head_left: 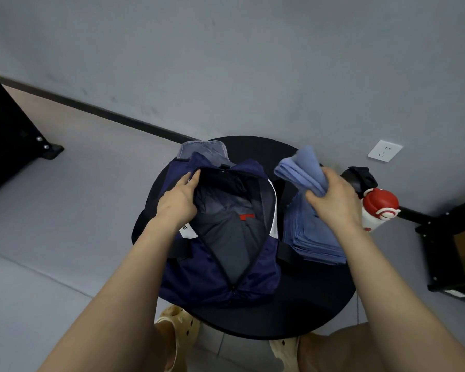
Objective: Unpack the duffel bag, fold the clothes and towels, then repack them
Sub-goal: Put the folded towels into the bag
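Observation:
A navy duffel bag point(199, 275) lies unzipped on a round black table point(306, 304). Inside it lies a folded dark grey garment point(226, 226) with a red tag. My left hand point(179, 200) grips the bag's left rim and holds the opening apart. My right hand point(333, 200) holds a folded blue towel point(304, 167) lifted above the table, to the right of the bag. Under that hand a stack of folded blue towels point(314, 237) rests on the table beside the bag. A grey-blue cloth point(203, 150) lies behind the bag.
A red and white bottle point(379, 208) and a black object point(360, 178) stand at the table's right edge. A black frame point(446, 245) is at the right, a black stand point(14, 132) at the left. The wall with a socket point(384, 150) is behind.

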The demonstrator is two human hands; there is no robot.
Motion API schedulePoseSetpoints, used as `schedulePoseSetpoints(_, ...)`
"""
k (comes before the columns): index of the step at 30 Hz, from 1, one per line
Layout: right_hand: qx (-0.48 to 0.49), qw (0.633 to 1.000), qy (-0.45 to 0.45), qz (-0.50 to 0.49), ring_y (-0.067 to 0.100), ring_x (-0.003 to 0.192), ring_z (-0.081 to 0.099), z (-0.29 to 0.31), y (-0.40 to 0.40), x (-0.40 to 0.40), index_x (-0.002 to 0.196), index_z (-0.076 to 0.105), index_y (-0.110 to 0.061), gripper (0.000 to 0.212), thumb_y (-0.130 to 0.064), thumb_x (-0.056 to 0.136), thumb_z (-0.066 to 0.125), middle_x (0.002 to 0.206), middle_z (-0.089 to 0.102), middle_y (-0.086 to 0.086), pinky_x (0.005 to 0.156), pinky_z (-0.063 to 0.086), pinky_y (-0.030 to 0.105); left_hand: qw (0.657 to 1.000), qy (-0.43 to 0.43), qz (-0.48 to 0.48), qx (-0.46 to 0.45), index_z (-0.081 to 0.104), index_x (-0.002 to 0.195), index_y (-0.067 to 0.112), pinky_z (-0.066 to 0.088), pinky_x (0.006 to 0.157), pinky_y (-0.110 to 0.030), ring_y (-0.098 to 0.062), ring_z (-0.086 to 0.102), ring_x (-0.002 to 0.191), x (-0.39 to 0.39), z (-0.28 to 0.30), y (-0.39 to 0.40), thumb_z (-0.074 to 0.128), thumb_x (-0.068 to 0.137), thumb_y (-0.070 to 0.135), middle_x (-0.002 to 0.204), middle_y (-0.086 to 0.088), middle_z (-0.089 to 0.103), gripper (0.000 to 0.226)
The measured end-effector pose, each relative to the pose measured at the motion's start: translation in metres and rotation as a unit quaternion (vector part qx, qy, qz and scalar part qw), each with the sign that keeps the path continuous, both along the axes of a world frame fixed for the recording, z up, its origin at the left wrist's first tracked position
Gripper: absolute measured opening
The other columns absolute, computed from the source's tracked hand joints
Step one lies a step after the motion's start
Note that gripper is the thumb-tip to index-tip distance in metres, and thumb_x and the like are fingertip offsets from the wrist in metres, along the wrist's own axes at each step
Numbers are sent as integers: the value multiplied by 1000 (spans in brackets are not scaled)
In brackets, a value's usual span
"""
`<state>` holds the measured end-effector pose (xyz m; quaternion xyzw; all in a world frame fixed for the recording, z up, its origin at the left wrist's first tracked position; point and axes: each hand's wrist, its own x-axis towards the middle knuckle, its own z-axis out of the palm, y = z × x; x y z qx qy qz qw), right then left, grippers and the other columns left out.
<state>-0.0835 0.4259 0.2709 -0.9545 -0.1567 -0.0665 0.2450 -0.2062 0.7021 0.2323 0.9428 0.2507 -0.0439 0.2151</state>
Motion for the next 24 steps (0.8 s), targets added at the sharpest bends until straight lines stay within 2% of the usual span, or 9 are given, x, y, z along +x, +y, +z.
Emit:
schedulePoseSetpoints(3,34,995,-3,97,24,96,56,3,29,-18,115,57,-20,37,-19,79,64,103,61,0,66,40,31,1000,-3,4,-7,4,151,36,48,85,-36,-32,51,119,0,1,2,43,79,-7,158,13,8,93)
schedulePoseSetpoints(7,-8,981,-7,196,21,115,51,-2,66,-35,131,50,-20,52,-18,81,63,128,56,-2,82,43,33,1000,0,3,-5,4,151,36,45,91,-37,-30,49,123,0,3,3,43,81,-5,158,15,6,90)
schedulePoseSetpoints(10,-68,962,-38,261,21,119,49,-13,89,-38,134,48,-19,52,-18,84,61,132,54,-2,87,40,30,1000,1,7,-12,4,151,35,43,100,-40,-27,44,129,0,3,5,42,81,-6,158,15,5,90)
schedulePoseSetpoints(15,-102,937,-59,329,30,111,55,-40,119,-36,127,55,-8,48,-7,80,61,124,60,8,91,42,36,999,-9,8,-31,3,150,36,43,100,-43,-26,42,131,1,-1,13,41,80,-7,158,15,5,90)
schedulePoseSetpoints(18,-116,926,-83,351,34,95,60,-58,133,-35,113,61,-3,44,1,69,64,110,65,11,80,51,41,999,-14,14,-31,3,151,35,46,94,-37,-26,45,128,2,-1,12,40,80,-7,158,16,4,90)
schedulePoseSetpoints(21,-128,918,-115,358,32,81,63,-69,150,-35,100,65,-3,47,5,54,72,97,68,11,71,53,36,999,-10,11,-37,3,151,34,47,88,-35,-27,48,124,3,0,13,42,80,-6,159,15,2,90)
schedulePoseSetpoints(24,-143,907,-142,369,30,78,64,-70,167,-31,92,65,-4,47,7,47,76,92,68,10,70,53,33,999,-11,17,-42,2,151,32,48,90,-37,-28,48,125,3,1,15,43,81,-5,159,14,-1,89)
